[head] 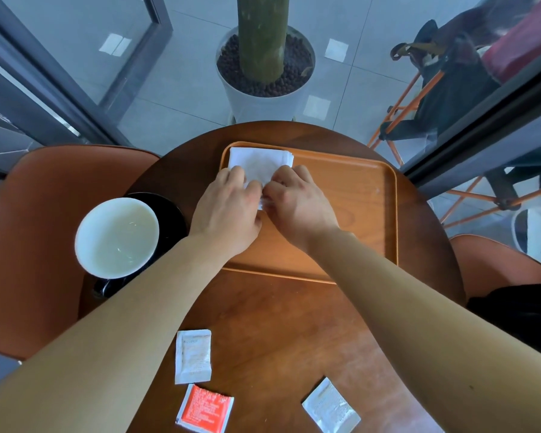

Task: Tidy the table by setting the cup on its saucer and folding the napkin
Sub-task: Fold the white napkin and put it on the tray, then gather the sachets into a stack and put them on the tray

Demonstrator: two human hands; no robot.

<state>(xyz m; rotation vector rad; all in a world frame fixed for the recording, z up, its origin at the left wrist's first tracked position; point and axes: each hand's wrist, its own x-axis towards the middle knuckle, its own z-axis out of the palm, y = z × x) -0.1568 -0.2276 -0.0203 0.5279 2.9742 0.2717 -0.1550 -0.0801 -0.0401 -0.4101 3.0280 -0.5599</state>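
A white napkin lies in the far left corner of an orange tray on the round wooden table. My left hand and my right hand meet over its near edge, and both pinch the paper between fingers and thumbs. The near part of the napkin is hidden under my hands. At the table's left edge a white cup stands on a black saucer. The cup is black on the outside, and its handle shows low beside my left forearm.
Three sachets lie near the front edge: a white one, a red one and another white one. Orange chairs stand to the left and right. A potted plant stands beyond the table, with glass partitions on both sides.
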